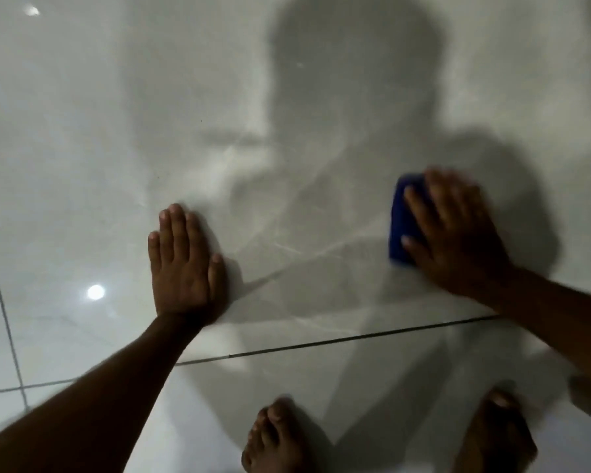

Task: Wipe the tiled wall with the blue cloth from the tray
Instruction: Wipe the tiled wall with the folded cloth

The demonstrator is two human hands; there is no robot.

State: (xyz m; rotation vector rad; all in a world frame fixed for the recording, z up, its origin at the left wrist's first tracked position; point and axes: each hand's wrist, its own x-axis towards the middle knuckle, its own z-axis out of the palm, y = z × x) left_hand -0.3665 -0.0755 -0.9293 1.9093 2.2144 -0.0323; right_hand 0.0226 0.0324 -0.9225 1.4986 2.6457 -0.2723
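right hand [458, 233] flat, pressing cloth [400, 223] on wall [82, 114] | left hand [183, 264] open (empty) | wiping underway, leftover area unclear

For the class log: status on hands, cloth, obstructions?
Left hand flat on tiled wall, empty. Right hand pressing blue cloth to tile. Nothing in the way.

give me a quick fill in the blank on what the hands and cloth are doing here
1. The right hand presses a cloth coloured ____.
2. The left hand lies ____ on the tiled wall, holding nothing.
3. Below the hands, two bare ____ show.

Missing words: blue; flat; feet
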